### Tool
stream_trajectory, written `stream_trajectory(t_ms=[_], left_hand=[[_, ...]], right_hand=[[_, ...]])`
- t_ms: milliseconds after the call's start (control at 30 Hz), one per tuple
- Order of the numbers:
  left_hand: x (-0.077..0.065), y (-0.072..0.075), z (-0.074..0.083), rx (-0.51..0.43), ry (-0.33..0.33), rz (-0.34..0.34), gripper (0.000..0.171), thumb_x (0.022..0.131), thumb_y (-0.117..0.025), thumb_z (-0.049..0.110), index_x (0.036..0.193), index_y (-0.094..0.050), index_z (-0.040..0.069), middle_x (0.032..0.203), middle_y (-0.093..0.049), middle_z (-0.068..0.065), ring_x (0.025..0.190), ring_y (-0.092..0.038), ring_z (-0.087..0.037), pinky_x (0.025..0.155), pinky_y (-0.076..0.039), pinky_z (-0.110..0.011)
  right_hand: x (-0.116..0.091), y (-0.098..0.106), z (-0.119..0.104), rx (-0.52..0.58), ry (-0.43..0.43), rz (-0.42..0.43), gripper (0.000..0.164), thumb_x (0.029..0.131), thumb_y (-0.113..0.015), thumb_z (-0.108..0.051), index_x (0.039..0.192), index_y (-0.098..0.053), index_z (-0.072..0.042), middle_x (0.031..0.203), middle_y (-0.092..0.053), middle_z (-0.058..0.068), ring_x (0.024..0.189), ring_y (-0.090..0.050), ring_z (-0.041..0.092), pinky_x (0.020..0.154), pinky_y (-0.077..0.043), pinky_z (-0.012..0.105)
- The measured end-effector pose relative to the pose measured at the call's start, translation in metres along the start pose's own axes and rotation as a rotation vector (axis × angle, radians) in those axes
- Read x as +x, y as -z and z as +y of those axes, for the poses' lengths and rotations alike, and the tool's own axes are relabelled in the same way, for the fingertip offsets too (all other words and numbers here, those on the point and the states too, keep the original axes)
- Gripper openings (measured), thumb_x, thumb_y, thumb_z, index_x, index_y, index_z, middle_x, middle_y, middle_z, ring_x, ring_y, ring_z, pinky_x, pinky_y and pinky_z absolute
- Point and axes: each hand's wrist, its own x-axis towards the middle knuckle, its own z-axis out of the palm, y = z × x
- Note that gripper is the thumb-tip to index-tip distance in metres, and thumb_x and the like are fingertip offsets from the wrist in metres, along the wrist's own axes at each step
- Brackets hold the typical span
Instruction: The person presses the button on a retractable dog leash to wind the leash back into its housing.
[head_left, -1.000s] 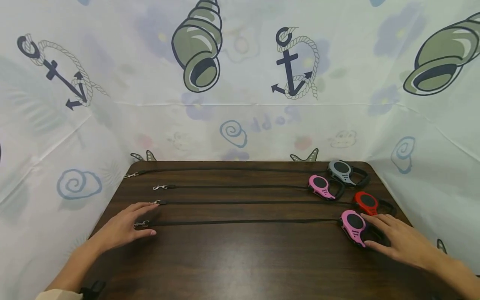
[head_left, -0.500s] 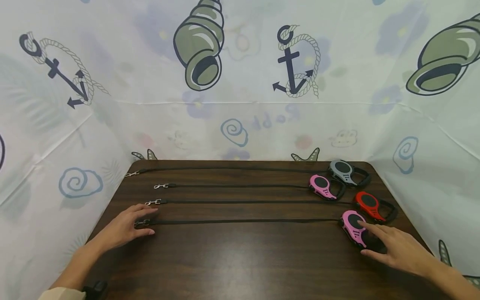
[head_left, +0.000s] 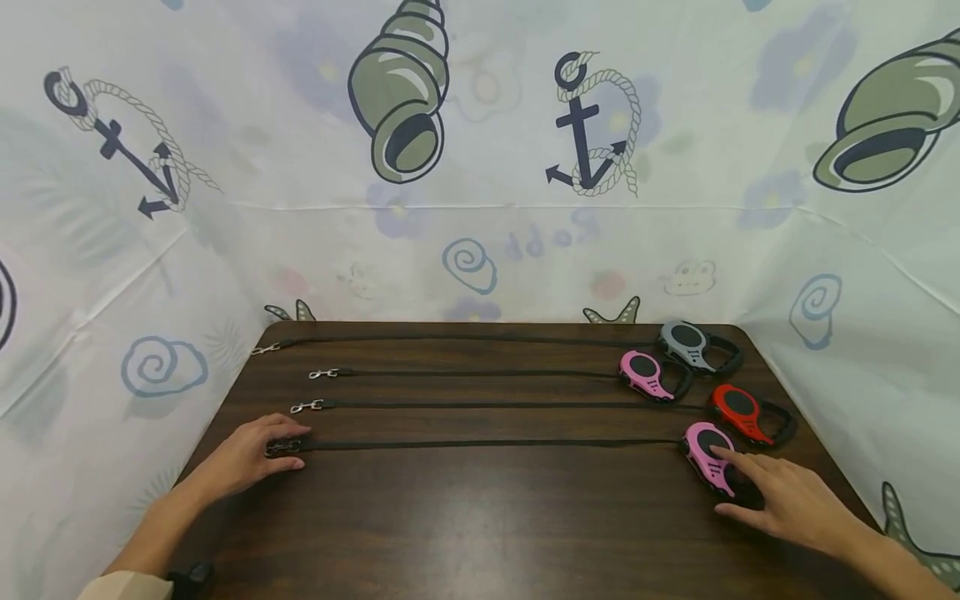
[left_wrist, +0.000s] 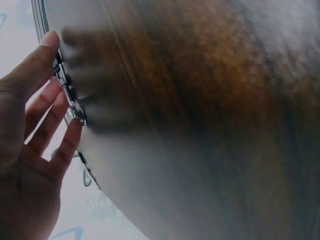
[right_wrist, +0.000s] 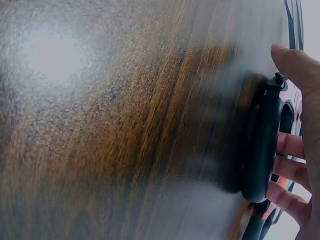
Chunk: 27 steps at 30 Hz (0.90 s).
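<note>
Four black retractable dog leashes would exceed a plain count, so several lie stretched side by side across the dark table. At the near leash's left end, my left hand hovers around the metal snap hook, thumb and fingers apart; the left wrist view shows the hook beside the fingertips. Over on the right, my right hand lies over the near pink leash case, its index finger touching the case and its thumb apart. In the right wrist view several fingers reach behind the black handle, partly hidden.
Behind the near leash are a red leash case, another pink case and a grey case. Their cords run left to metal snap hooks. Patterned white cloth surrounds the table at the back and sides.
My left hand has drawn slightly nearer the body, uncovering the second hook. My right hand has shifted a little nearer and left over the pink case. The leashes look unmoved.
</note>
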Motion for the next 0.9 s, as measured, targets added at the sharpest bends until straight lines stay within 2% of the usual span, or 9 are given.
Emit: stream_trajectory(t_ms=[167,333,567,900], left_hand=[[0.001,-0.003,-0.004,-0.002,-0.016,0.025,0.042,0.071,-0.097,0.017,0.109,-0.082,0.006,0.1,-0.072,0.003,0.088,-0.07,-0.015,0.073,-0.057,-0.033],[0.0,-0.008,-0.008,-0.041,-0.05,0.061,0.037,0.07,-0.097,0.012,0.104,-0.082,0.008,0.095,-0.072,0.004,0.083,-0.069,-0.011,0.069,-0.054,-0.027],[0.0,-0.008,-0.011,-0.098,-0.073,0.089,0.03,0.069,-0.096,0.005,0.096,-0.083,0.011,0.089,-0.071,0.007,0.077,-0.068,-0.008,0.067,-0.048,-0.018],[0.003,-0.006,-0.013,-0.105,-0.07,0.09,0.026,0.07,-0.094,0.001,0.093,-0.085,0.01,0.087,-0.07,0.009,0.077,-0.067,-0.007,0.065,-0.049,-0.02]], right_hand=[[0.001,-0.002,0.002,0.008,0.006,0.01,0.08,0.071,-0.092,-0.062,0.132,-0.071,-0.015,0.096,-0.076,0.001,0.076,-0.071,0.022,0.065,-0.06,0.047],[0.001,-0.006,0.005,0.016,0.025,0.056,0.079,0.069,-0.095,-0.059,0.13,-0.072,-0.014,0.096,-0.076,0.002,0.076,-0.073,0.024,0.063,-0.06,0.046],[0.002,-0.012,0.007,0.022,0.013,0.065,0.077,0.069,-0.095,-0.056,0.129,-0.071,-0.014,0.095,-0.077,0.001,0.077,-0.073,0.023,0.061,-0.06,0.041],[0.004,-0.015,0.009,0.032,0.033,0.117,0.074,0.067,-0.099,-0.046,0.128,-0.07,-0.013,0.08,-0.064,-0.013,0.065,-0.055,0.001,0.053,-0.05,0.029]])
